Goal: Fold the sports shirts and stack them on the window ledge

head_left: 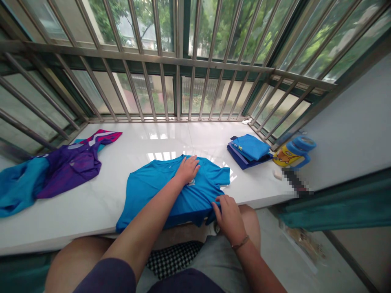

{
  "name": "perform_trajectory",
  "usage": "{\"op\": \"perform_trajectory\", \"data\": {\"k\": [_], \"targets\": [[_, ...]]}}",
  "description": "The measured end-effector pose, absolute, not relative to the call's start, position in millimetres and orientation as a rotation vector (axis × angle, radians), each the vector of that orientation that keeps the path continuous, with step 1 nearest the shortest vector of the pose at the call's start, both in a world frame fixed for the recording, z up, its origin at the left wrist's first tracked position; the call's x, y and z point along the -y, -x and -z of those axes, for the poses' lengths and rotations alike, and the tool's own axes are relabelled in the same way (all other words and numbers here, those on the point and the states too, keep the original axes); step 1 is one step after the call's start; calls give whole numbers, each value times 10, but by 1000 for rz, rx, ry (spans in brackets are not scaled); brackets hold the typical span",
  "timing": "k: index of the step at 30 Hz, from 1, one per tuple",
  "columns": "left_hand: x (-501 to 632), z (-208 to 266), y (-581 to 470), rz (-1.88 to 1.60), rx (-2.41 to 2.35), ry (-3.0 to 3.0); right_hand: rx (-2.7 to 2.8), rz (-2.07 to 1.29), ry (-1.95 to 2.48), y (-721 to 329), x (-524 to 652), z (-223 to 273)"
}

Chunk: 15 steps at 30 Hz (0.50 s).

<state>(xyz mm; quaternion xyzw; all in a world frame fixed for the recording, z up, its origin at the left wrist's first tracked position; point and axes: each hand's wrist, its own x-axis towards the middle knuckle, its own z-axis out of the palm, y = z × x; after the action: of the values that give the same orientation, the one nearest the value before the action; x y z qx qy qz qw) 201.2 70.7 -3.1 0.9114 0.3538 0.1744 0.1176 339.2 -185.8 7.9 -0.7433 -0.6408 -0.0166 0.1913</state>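
Note:
A blue T-shirt lies spread on the white sill, its collar toward the window and its hem hanging over the front edge. One short sleeve sticks out to the right; no sleeve shows on the left. My left hand rests on the upper chest of the T-shirt, fingers stretched out, partly covering a small white print. At the right side edge, near the hem, my right hand has its thumb and bent fingers closed on the cloth. The fingertips are partly hidden.
Folded blue and navy clothes are stacked at the right. Beside them stand a yellow bottle with a blue lid and a blurred dark object. Purple and teal clothes lie loosely at the left. Metal bars line the window behind.

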Motion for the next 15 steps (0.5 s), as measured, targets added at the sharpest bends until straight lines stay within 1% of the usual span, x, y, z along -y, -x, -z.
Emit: {"op": "perform_trajectory", "data": {"k": [3,5,11,15], "targets": [[-483,-92,-1679,-711,-1177,-2635,1910,110,1935,-3314,1696,-65],[-293,-130,-1289,-740,-1340,-2609,1948,109,1944,-3312,1539,-61],[-41,20,-81,-362,-1929,-2424,2123,-103,2083,-3137,1247,-66],[-135,166,182,-224,-2008,-2389,2192,-159,2090,-2907,1227,-2]]}}
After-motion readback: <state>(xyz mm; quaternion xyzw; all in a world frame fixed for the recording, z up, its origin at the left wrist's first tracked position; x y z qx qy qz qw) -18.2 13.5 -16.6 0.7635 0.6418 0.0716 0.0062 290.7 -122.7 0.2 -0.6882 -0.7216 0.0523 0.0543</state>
